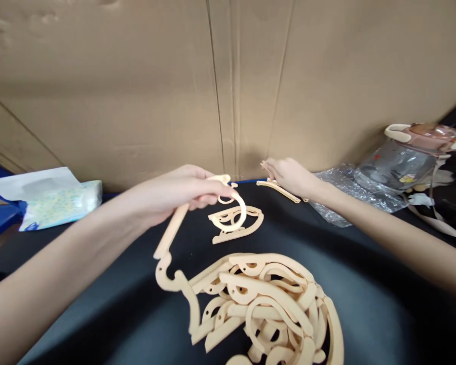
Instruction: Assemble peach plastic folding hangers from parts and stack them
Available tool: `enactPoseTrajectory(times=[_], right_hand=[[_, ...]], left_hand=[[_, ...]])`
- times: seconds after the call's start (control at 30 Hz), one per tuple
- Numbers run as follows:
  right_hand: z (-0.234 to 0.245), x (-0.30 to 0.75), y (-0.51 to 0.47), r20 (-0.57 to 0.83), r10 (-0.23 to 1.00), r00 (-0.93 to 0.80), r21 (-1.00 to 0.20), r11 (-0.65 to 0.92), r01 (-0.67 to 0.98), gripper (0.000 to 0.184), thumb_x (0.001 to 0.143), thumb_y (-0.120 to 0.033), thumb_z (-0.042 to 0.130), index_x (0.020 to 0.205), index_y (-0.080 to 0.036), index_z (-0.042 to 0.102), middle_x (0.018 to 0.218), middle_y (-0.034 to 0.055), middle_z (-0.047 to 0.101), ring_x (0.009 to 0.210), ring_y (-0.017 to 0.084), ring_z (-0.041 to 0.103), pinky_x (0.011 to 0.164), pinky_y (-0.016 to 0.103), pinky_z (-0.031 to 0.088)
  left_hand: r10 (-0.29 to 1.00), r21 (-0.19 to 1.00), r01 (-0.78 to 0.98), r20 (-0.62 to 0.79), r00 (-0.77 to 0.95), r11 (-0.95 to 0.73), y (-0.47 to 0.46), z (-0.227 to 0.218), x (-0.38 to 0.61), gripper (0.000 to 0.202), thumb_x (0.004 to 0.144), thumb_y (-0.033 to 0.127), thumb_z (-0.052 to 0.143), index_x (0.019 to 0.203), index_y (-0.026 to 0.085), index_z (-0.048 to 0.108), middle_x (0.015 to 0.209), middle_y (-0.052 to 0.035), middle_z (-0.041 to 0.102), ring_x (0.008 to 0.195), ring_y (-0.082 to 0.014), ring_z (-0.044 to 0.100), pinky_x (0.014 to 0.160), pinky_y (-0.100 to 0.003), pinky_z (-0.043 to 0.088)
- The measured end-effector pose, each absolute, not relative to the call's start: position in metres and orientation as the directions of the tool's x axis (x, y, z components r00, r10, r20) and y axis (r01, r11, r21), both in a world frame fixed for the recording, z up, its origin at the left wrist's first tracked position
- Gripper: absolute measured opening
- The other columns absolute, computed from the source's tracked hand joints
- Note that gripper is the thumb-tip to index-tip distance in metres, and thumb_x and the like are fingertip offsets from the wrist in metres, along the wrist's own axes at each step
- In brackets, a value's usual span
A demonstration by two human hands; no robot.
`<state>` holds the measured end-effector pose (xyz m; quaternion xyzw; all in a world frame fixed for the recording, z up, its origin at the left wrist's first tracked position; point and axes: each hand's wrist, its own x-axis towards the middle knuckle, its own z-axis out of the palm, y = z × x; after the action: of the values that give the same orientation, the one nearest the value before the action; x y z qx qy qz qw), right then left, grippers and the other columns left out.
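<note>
Cardboard wall is biggest, then the black surface. Beige pcs heap sits close in front, prob. for easy reach. Clear bottle far R & soft pack far L, prob. kept clear of the work. L hand grips a beige curved pc above the surface, maybe to leave its loop free. R hand, fingers closed, pinches a thin pc nr rear strips. Pack's blue logo & bottle's stickers: can't read.

Probably a makeshift workshop table: cardboard at twelve o'clock, heaped hangers at six, pack at nine, bottle at three
</note>
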<state>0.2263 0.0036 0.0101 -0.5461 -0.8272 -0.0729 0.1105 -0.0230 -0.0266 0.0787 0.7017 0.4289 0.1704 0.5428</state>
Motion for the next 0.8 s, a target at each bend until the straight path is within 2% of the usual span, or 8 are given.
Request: enactPoseTrajectory(times=[0.2, 0.33, 0.43, 0.47, 0.5, 0.57, 0.67, 0.8], right_hand=[[-0.039, 0.223, 0.003, 0.246, 0.879, -0.409, 0.066, 0.406, 0.911, 0.031, 0.098, -0.017, 0.036, 0.109, -0.010, 0.064, 0.102, 0.0138, 0.064, 0.079, 0.020, 0.062, 0.063, 0.029, 0.042], [-0.031, 0.220, 0.003, 0.321, 0.868, -0.379, 0.069, 0.378, 0.923, 0.035, 0.099, -0.022, 0.036, 0.115, -0.005, 0.063, 0.110, 0.0203, 0.062, 0.104, 0.029, 0.056, 0.077, 0.037, 0.045], [-0.003, 0.211, -0.003, 0.370, 0.860, -0.352, -0.068, 0.402, 0.913, 0.044, 0.102, -0.039, 0.032, 0.122, -0.013, 0.061, 0.114, 0.0147, 0.063, 0.106, 0.026, 0.057, 0.084, 0.037, 0.046], [0.008, 0.205, -0.008, 0.358, 0.862, -0.360, -0.317, 0.474, 0.821, 0.048, 0.103, -0.042, 0.026, 0.120, -0.015, 0.062, 0.111, 0.0114, 0.066, 0.101, 0.022, 0.060, 0.084, 0.034, 0.047], [0.019, 0.199, -0.014, 0.334, 0.856, -0.394, -0.551, 0.517, 0.655, 0.056, 0.103, -0.045, 0.017, 0.119, -0.017, 0.062, 0.108, 0.0093, 0.068, 0.096, 0.019, 0.063, 0.083, 0.032, 0.048], [0.039, 0.185, -0.026, 0.312, 0.812, -0.493, -0.778, 0.516, 0.358, 0.059, 0.102, -0.052, 0.019, 0.112, -0.017, 0.065, 0.102, 0.0075, 0.070, 0.090, 0.016, 0.064, 0.080, 0.030, 0.050], [0.059, 0.177, -0.038, 0.408, 0.820, -0.403, -0.812, 0.527, 0.251, 0.039, 0.094, -0.051, 0.049, 0.100, -0.017, 0.065, 0.084, 0.0035, 0.067, 0.072, 0.013, 0.061, 0.067, 0.026, 0.049], [0.067, 0.196, -0.035, 0.514, 0.819, -0.256, -0.640, 0.565, 0.521, 0.035, 0.095, -0.047, 0.050, 0.087, -0.017, 0.066, 0.075, 0.0014, 0.062, 0.065, 0.012, 0.055, 0.060, 0.025, 0.042]], left_hand=[[0.912, 0.943, 0.287, 0.042, 0.409, -0.172, -0.022, 0.100, -0.034, 0.043, 0.075, 0.029, 0.064, 0.051, 0.019, 0.030, 0.053, 0.0050, 0.024, 0.046, -0.0041, 0.025, 0.044, -0.020, 0.023], [0.888, 0.943, 0.191, 0.171, 0.428, -0.274, -0.025, 0.109, -0.024, 0.030, 0.084, 0.017, 0.046, 0.055, 0.016, 0.039, 0.061, 0.0018, 0.043, 0.059, -0.0052, 0.046, 0.058, -0.018, 0.036], [0.872, 0.926, 0.126, 0.280, 0.402, -0.356, -0.021, 0.107, -0.012, 0.027, 0.087, 0.011, 0.035, 0.073, 0.014, 0.058, 0.088, -0.0033, 0.062, 0.096, -0.0149, 0.061, 0.078, -0.024, 0.043], [0.865, 0.911, 0.138, 0.310, 0.394, -0.389, -0.018, 0.105, -0.007, 0.029, 0.088, 0.013, 0.035, 0.080, 0.015, 0.063, 0.095, -0.0032, 0.064, 0.103, -0.0172, 0.060, 0.081, -0.025, 0.044], [0.863, 0.901, 0.159, 0.317, 0.394, -0.403, -0.014, 0.103, -0.003, 0.029, 0.090, 0.016, 0.037, 0.085, 0.017, 0.066, 0.098, -0.0024, 0.064, 0.102, -0.0184, 0.061, 0.081, -0.026, 0.046], [0.855, 0.900, 0.179, 0.290, 0.430, -0.396, -0.009, 0.098, 0.004, 0.029, 0.095, 0.028, 0.040, 0.094, 0.020, 0.067, 0.096, -0.0012, 0.063, 0.090, -0.0180, 0.065, 0.075, -0.028, 0.048], [0.811, 0.876, 0.162, 0.331, 0.482, -0.454, -0.006, 0.093, 0.006, 0.030, 0.096, 0.036, 0.042, 0.092, 0.019, 0.066, 0.088, -0.0013, 0.063, 0.075, -0.0134, 0.064, 0.069, -0.025, 0.049], [0.833, 0.808, 0.300, 0.370, 0.411, -0.507, -0.012, 0.085, -0.003, 0.023, 0.092, 0.031, 0.052, 0.076, 0.017, 0.061, 0.056, 0.0037, 0.051, 0.044, -0.0064, 0.046, 0.049, -0.020, 0.041]])
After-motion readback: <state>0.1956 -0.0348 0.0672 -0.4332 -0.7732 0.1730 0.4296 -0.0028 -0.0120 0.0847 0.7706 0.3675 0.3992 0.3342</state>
